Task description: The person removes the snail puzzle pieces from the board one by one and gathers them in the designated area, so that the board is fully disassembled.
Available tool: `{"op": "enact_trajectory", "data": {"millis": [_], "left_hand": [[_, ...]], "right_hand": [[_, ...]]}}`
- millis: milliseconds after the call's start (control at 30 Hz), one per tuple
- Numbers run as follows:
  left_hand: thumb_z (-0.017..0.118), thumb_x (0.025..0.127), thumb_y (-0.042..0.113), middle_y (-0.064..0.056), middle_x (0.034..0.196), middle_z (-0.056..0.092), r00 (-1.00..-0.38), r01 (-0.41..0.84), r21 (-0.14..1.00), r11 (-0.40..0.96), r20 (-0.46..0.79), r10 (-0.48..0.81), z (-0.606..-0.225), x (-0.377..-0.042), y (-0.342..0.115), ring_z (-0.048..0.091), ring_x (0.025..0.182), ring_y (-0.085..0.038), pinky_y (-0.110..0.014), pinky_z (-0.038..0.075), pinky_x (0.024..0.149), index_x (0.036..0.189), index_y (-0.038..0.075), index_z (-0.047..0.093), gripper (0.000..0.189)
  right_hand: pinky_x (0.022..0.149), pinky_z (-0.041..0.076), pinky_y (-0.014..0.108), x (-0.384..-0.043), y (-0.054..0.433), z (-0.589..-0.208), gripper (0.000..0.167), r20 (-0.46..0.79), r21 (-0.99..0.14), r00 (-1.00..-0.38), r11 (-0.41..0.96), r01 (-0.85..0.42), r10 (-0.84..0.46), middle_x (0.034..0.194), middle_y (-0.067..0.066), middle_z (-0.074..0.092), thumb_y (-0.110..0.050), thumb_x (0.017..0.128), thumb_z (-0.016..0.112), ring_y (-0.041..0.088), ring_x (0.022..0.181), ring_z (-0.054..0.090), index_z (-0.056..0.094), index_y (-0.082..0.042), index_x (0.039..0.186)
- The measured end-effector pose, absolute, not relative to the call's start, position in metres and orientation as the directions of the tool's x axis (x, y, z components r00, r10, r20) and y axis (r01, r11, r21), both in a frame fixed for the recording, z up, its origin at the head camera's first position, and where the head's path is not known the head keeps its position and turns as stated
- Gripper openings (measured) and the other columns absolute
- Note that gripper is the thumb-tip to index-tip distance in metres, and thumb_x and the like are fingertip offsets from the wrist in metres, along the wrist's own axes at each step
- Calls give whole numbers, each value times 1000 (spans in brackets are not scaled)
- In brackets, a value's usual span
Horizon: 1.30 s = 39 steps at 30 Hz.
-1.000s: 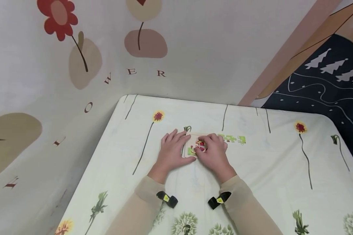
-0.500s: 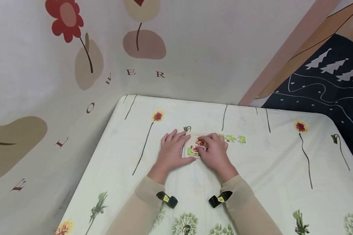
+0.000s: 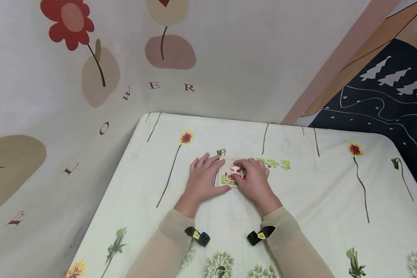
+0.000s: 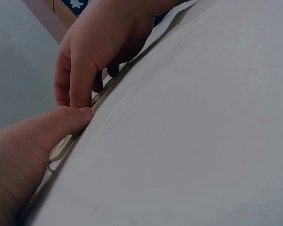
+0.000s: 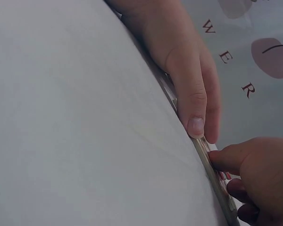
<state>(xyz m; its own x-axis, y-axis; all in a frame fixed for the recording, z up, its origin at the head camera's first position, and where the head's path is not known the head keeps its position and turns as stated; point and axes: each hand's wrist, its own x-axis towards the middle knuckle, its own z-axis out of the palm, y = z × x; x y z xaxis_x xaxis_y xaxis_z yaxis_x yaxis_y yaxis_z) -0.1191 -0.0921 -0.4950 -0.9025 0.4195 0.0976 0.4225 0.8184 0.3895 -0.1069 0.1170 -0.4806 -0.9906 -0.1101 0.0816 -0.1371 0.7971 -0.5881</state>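
A small jigsaw puzzle board [image 3: 229,163] with a pale frame lies flat on the cloth. Its lower left holds fitted green and red pieces [image 3: 226,178]. My left hand [image 3: 202,177] rests along the board's left side, fingers spread, its thumb at the near edge. Over the middle of the board, the thumb and index finger of my right hand [image 3: 254,180] pinch a white and red puzzle piece [image 3: 235,170]. That hand covers the board's right part. The left wrist view shows the left thumb [image 4: 75,120] on the board's edge, right beside the right hand's fingers.
Loose green puzzle pieces [image 3: 272,163] lie just right of the board, partly behind the right hand, with another green piece [image 3: 285,165] beside them. A flower-print cloth [image 3: 316,200] covers the table. A printed wall hanging [image 3: 229,92] rises behind it.
The right thumb and fingers have shifted slightly over the board, and the white and red puzzle piece between them now shows more plainly. The left hand has stayed in place.
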Motion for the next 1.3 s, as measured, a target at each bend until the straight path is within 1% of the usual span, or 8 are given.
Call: {"op": "enact_trajectory", "data": {"millis": [167, 400, 533, 700, 800, 967, 1100, 1300], "left_hand": [[76, 85, 68, -1, 166, 44, -902, 422, 388, 819, 94, 421, -497, -119, -93, 26, 158, -33, -62, 17, 123, 156, 23, 56, 87], [77, 85, 67, -2, 164, 46, -900, 429, 388, 815, 107, 423, -497, -120, -93, 27, 157, -34, -63, 18, 123, 155, 22, 57, 86], [77, 85, 66, -2, 164, 46, -899, 432, 386, 815, 107, 425, -497, -120, -93, 27, 157, -34, -63, 18, 122, 155, 22, 57, 86], [76, 85, 67, -2, 164, 46, -897, 435, 380, 816, 111, 427, -497, -120, -94, 28, 157, -35, -63, 19, 122, 155, 22, 57, 86], [76, 85, 68, -2, 165, 45, -899, 430, 378, 820, 99, 427, -495, -120, -94, 27, 158, -35, -63, 18, 123, 156, 22, 56, 87], [76, 85, 69, -1, 166, 44, -901, 425, 376, 824, 87, 425, -495, -120, -94, 26, 158, -34, -63, 17, 123, 157, 23, 54, 88], [75, 85, 70, -1, 166, 44, -901, 427, 371, 825, 91, 425, -497, -120, -94, 26, 158, -34, -63, 18, 123, 157, 24, 55, 87], [76, 85, 69, -1, 165, 45, -901, 427, 375, 823, 99, 423, -497, -120, -93, 27, 158, -34, -63, 19, 123, 156, 23, 56, 87]], "right_hand": [[90, 31, 57, -106, 117, -481, 37, 98, -595, -989, 790, -146, -109, 101, 1, 64, -26, 95, 82, 28, 100, 47, 73, -17, 129], [92, 30, 57, -105, 116, -482, 36, 146, -611, -983, 771, -179, -113, 106, 2, 71, -21, 93, 84, 29, 103, 49, 74, -18, 128], [91, 30, 58, -105, 117, -484, 40, 189, -601, -974, 769, -217, -126, 109, 1, 75, -19, 91, 86, 29, 104, 52, 76, -17, 130], [90, 31, 59, -104, 118, -483, 43, 244, -586, -957, 763, -274, -156, 118, 2, 76, -18, 91, 87, 29, 103, 53, 78, -15, 133], [92, 32, 60, -103, 118, -485, 45, 268, -580, -948, 757, -302, -173, 118, 3, 76, -20, 90, 88, 29, 103, 53, 77, -14, 133], [91, 32, 59, -103, 119, -487, 54, 265, -587, -946, 746, -314, -189, 120, 7, 74, -25, 86, 91, 29, 103, 52, 76, -11, 135], [89, 32, 56, -103, 120, -487, 56, 257, -606, -948, 733, -308, -186, 121, 8, 73, -24, 85, 92, 28, 101, 51, 74, -10, 137], [95, 30, 59, -101, 124, -487, 60, 262, -629, -951, 719, -296, -163, 126, 9, 72, -23, 86, 92, 30, 107, 52, 72, -8, 140]]}}
